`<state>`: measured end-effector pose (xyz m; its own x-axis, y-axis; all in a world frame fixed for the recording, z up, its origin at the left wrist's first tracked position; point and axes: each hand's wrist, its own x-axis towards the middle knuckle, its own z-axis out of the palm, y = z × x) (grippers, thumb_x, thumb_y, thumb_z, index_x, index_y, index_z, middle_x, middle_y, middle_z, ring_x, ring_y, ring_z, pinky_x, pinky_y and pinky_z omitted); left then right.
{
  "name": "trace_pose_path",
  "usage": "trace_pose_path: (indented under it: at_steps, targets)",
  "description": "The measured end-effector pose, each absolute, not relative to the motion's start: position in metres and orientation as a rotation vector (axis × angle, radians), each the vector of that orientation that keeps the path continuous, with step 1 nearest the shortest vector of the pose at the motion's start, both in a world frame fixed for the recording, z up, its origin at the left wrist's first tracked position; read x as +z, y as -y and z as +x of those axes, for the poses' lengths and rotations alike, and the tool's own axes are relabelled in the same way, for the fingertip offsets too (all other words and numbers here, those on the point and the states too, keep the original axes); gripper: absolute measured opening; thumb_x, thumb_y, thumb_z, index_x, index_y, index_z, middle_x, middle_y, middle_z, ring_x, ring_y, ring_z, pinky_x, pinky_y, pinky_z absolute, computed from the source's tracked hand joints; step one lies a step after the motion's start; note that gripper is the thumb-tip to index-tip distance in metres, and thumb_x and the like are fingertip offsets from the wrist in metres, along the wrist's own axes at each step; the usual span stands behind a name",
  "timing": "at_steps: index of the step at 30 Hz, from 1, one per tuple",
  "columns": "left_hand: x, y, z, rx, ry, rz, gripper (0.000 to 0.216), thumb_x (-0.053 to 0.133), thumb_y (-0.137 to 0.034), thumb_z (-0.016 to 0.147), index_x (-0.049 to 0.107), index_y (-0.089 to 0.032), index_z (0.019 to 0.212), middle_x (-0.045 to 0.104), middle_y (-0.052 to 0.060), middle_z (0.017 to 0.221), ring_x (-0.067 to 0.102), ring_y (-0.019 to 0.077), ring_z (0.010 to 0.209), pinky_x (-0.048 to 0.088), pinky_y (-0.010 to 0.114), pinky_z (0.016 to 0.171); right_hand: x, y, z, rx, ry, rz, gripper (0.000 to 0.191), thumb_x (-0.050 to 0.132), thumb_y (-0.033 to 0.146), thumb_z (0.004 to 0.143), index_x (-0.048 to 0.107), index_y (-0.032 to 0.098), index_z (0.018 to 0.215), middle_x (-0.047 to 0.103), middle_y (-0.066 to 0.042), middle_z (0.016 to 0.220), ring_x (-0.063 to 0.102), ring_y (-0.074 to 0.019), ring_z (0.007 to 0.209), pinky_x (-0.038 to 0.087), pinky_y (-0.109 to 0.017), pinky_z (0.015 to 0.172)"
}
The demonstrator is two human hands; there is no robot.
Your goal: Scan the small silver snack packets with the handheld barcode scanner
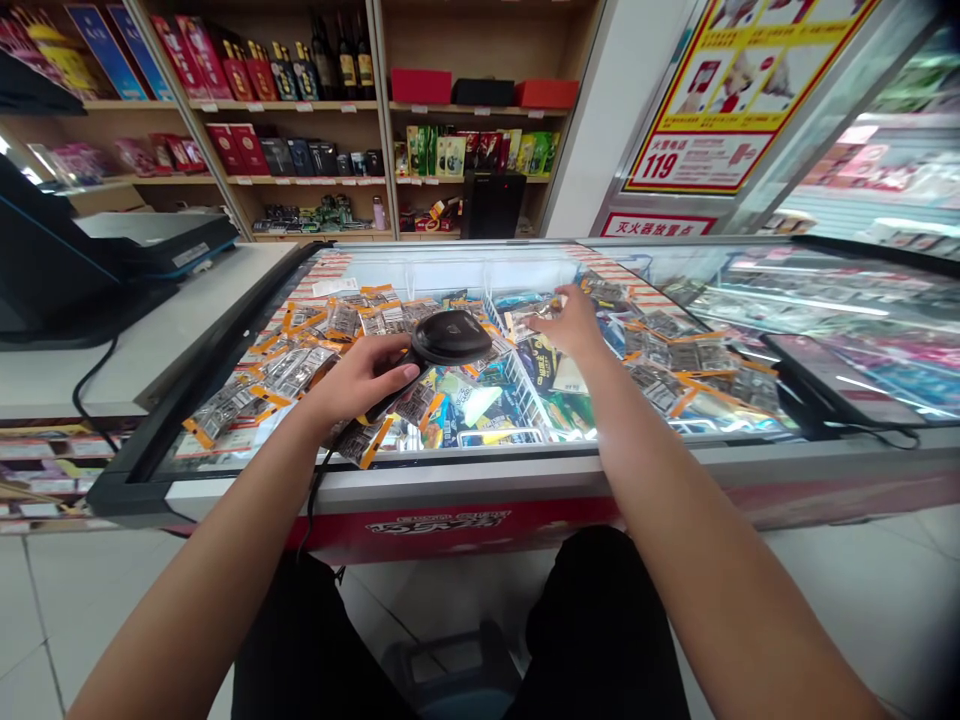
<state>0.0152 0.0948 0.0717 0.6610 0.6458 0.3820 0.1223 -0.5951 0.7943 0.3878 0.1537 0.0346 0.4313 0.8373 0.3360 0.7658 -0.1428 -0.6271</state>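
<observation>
My left hand is wrapped round the handle of a black handheld barcode scanner, its broad head to the right and its cable hanging over the freezer's front edge. My right hand reaches out over the glass top, thumb and fingers apart, close to a small silvery packet; contact with it is unclear. Small clear packets with orange ends lie scattered on the glass left of the scanner. More such packets lie right of my right hand.
The chest freezer holds bagged goods and a white wire divider under its glass. A counter with a dark machine stands left. Shelves of boxes and bottles stand behind. A stool is below, between my legs.
</observation>
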Motion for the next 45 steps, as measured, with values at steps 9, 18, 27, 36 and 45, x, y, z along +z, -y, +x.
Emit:
trace_pose_path:
  at_steps: [9,18,27,36,45]
  targets:
    - [0.072,-0.095,0.013,0.819,-0.574,2.094,0.061,0.077,-0.078,0.095,0.066,-0.020,0.081,0.067,0.002,0.064,0.057,0.0146,0.054,0.041,0.026,0.049,0.070,-0.124,0.362,0.064,1.555,-1.364,0.054,0.073,0.031,0.100,0.068,0.029,0.153,0.067,-0.012,0.156,0.065,-0.0326,0.139,0.058,-0.051,0.121]
    - [0.071,-0.097,0.013,0.866,-0.548,2.064,0.061,0.076,-0.077,0.097,0.067,-0.019,0.082,0.066,0.002,0.065,0.058,0.0145,0.055,0.044,0.026,0.052,0.062,-0.133,0.364,0.125,1.572,-1.182,0.061,0.080,0.045,0.100,0.066,0.031,0.158,0.073,-0.012,0.144,0.069,-0.0354,0.136,0.060,-0.061,0.121]
    - [0.070,-0.100,0.013,0.852,-0.579,2.191,0.062,0.072,-0.076,0.098,0.064,-0.018,0.078,0.063,0.001,0.066,0.053,0.0134,0.059,0.039,0.026,0.053,0.054,-0.141,0.367,0.165,1.661,-1.091,0.060,0.082,0.044,0.099,0.067,0.033,0.156,0.074,-0.010,0.141,0.072,-0.0331,0.132,0.059,-0.059,0.127]
    - [0.065,-0.100,0.011,0.902,-0.532,1.962,0.053,0.076,-0.072,0.100,0.067,-0.019,0.092,0.069,0.000,0.065,0.060,0.0140,0.050,0.048,0.025,0.050,0.042,-0.144,0.360,0.398,1.716,-1.355,0.067,0.079,0.054,0.102,0.066,0.026,0.162,0.081,-0.013,0.133,0.075,-0.0351,0.130,0.065,-0.055,0.113]
    - [0.067,-0.099,0.012,0.865,-0.576,2.028,0.055,0.075,-0.071,0.101,0.066,-0.019,0.087,0.069,0.001,0.066,0.059,0.0138,0.053,0.046,0.025,0.051,0.050,-0.178,0.413,-0.071,1.495,-2.364,0.079,0.054,0.054,0.115,0.054,0.004,0.176,0.027,-0.030,0.192,0.025,-0.0542,0.177,0.030,-0.075,0.138]
